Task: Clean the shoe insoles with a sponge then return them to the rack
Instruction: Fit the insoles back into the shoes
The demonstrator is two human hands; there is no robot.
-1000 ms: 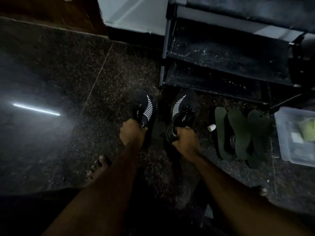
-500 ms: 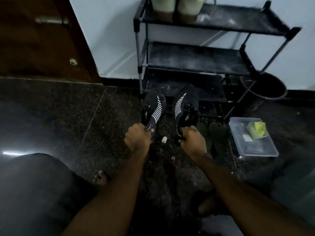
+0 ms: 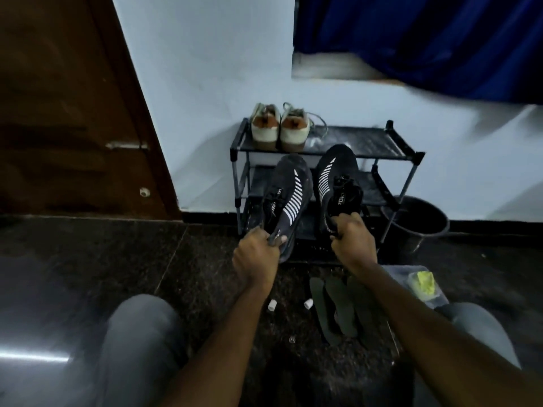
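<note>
- The left hand (image 3: 255, 254) grips the heel of the left shoe (image 3: 289, 195), fingers curled round it.
- The right hand (image 3: 352, 239) grips the heel of the right shoe (image 3: 335, 177) the same way.
- Both shoes are off the floor, toes pointing away from the hands at the rack (image 3: 405, 155).
- The insoles (image 3: 338, 306) lie on the floor, just below the right hand (not on the rack yet).
- The sponge (image 3: 421, 282) sits in a tub (image 3: 440, 299), out to the right of that hand.
- I think the shoes go on the rack now: push forward, set them flat, let go.
</note>
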